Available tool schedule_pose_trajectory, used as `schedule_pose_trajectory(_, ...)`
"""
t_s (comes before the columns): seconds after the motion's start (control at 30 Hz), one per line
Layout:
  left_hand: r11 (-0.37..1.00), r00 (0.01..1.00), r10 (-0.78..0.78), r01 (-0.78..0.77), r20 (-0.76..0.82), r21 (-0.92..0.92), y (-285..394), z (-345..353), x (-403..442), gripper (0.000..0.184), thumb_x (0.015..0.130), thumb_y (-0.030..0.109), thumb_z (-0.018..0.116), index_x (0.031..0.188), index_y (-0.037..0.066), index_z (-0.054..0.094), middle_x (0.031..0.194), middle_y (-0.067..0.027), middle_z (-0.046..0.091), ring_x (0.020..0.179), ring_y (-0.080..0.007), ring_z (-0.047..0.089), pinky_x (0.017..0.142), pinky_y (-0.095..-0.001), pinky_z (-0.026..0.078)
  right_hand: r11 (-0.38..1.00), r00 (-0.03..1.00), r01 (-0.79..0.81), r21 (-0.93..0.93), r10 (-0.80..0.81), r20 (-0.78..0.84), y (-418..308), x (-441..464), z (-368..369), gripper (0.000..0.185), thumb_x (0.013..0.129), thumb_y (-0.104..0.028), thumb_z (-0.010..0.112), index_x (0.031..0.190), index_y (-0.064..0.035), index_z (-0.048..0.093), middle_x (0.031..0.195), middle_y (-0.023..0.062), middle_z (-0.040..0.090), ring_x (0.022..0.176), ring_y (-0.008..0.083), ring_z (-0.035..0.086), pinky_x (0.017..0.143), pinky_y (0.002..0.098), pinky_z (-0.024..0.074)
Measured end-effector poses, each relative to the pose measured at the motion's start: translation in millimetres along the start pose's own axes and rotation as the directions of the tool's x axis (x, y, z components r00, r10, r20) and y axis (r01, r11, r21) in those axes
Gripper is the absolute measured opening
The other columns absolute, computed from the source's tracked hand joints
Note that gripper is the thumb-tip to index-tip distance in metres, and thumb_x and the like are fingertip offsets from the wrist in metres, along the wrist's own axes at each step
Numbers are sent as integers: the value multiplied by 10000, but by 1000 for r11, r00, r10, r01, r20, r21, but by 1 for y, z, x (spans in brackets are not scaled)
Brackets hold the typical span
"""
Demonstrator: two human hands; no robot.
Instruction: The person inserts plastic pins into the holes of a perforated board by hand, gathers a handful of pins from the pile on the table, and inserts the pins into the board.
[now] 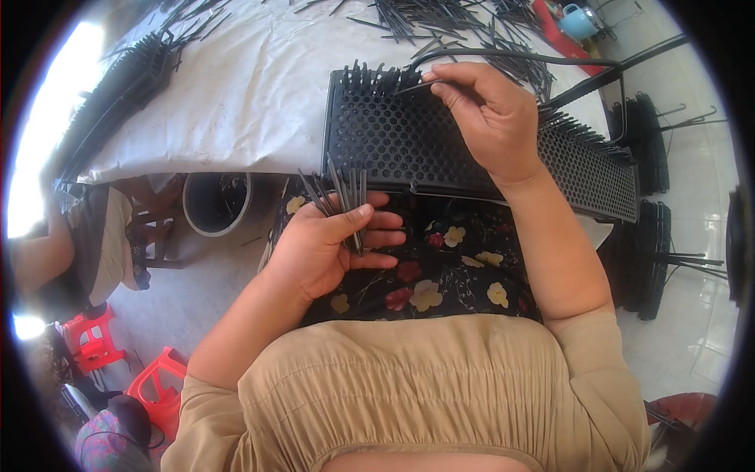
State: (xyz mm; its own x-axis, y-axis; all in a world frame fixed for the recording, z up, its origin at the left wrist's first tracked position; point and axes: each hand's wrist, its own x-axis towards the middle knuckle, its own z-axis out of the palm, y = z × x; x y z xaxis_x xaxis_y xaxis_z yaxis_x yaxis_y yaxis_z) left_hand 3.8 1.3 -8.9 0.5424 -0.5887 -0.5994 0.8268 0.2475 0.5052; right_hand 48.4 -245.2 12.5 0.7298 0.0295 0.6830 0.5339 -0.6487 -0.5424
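The right hand [499,118], nearer the rack [377,145], pinches a dark strip [415,87] running leftward from its fingertips; the left hand [318,240] thumb-clamps a bundle [339,186].

Bright light from the left burns out that edge, the desk covered in pale wrinkled sheeting [236,102] is softly lit, and the circular wide-angle view bends its outer parts inside black corners.

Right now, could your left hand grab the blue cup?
Probably not. The blue cup looks far off, the black rack and right hand are in the way, and the left hand holds black strips.
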Motion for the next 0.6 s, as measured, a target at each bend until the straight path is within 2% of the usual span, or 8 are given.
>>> schedule_pose_trajectory(0.07,1000,1000,1,-1,10,15,1,-2,2,307,1003,132,519,1257,-41,526,1092,-208,660,983,-323,687,707,-438,624,1000,999,-3,-2,3,45,-1,3,-1,142,844,-41,723,984,-51,705,892,76,742,797,170,722,706,247,554)
schedule_pose_trajectory(0.13,999,1000,12,-13,12,49,1,-5,4,304,1004,142,523,1249,-38,532,1090,-204,665,966,-314,696,660,-392,620,997,994,-75,31,72,83,1,8,-5,152,845,-34,716,996,-44,702,899,75,743,811,160,720,719,243,549)
schedule_pose_trajectory(0.17,999,1000,11,-12,13,50,1,-5,4,304,1004,142,523,1249,-38,532,1090,-204,665,966,-314,696,660,-392,620,992,992,-102,80,95,85,4,9,-5,162,846,-35,712,1007,-43,701,903,70,745,816,148,716,726,240,544)
schedule_pose_trajectory(0.3,996,998,51,-50,-21,78,2,-4,1,305,1001,173,540,1232,-27,546,1074,-186,676,922,-289,708,579,-333,593,990,993,-112,89,107,55,11,8,1,165,847,-39,714,1012,-47,704,908,75,744,811,153,716,729,239,543)
schedule_pose_trajectory(0.4,994,999,42,-39,-29,103,5,-5,0,281,994,171,559,1206,-13,565,1072,-172,680,905,-267,709,544,-314,577,999,999,-45,15,44,31,10,8,11,175,830,-49,718,1002,-78,706,855,69,728,788,195,702,708,280,542)
schedule_pose_trajectory(0.47,991,1000,18,-16,-14,134,5,-5,0,258,988,162,573,1187,-2,580,1074,-162,681,900,-253,707,533,-310,574,974,992,123,-190,-113,62,10,11,17,181,809,-73,721,985,-114,703,802,66,698,776,248,667,692,339,529)
schedule_pose_trajectory(0.5,988,999,38,-34,-25,148,2,-6,1,258,988,160,573,1187,-4,578,1072,-160,683,890,-250,708,524,-303,567,990,996,88,-108,-85,35,6,13,21,182,799,-101,720,975,-139,698,776,63,677,782,275,639,692,381,511)
schedule_pose_trajectory(0.6,982,997,60,-51,-49,180,0,-5,2,259,988,158,571,1185,-10,573,1065,-158,687,873,-244,711,515,-292,559,981,993,114,-160,-107,53,5,18,24,156,803,-124,726,957,-121,700,799,67,689,796,271,647,715,378,515)
